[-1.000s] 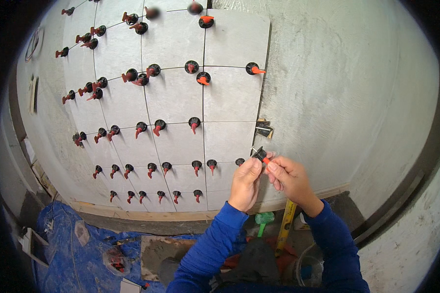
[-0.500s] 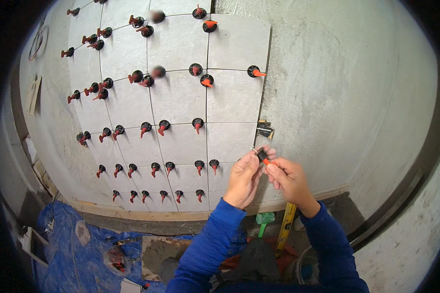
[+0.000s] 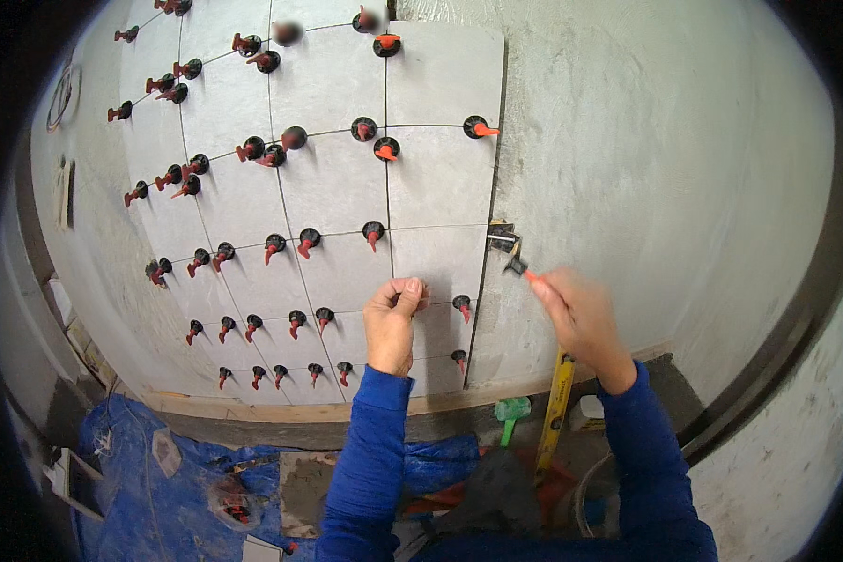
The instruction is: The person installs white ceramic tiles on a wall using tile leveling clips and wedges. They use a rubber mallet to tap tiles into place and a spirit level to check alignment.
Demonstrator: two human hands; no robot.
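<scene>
Large pale grey tiles (image 3: 445,178) cover the left part of the wall, with several red-handled black tile leveling clips (image 3: 373,234) along their joints. My right hand (image 3: 583,314), slightly blurred, grips another tile leveling clip (image 3: 516,266) by its orange-red handle. This clip's black base is beside the right edge of the tiling, just under a small dark piece with a metal pin (image 3: 502,240) at that edge. In front of the lower right tiles, my left hand (image 3: 391,328) is closed, thumb against fingers; whatever is inside is hidden.
Bare grey plastered wall (image 3: 656,187) extends right of the tiles. Below stand a yellow spirit level (image 3: 554,417) and a green mallet (image 3: 512,410). Blue sheeting (image 3: 140,478) covers the floor at left. A wooden strip (image 3: 281,412) runs under the tiling; a bucket (image 3: 585,496) is near my right forearm.
My hands, together around the tile leveling clip before, have parted. The left has moved left across the tiles; the right has carried the clip up to the tile edge.
</scene>
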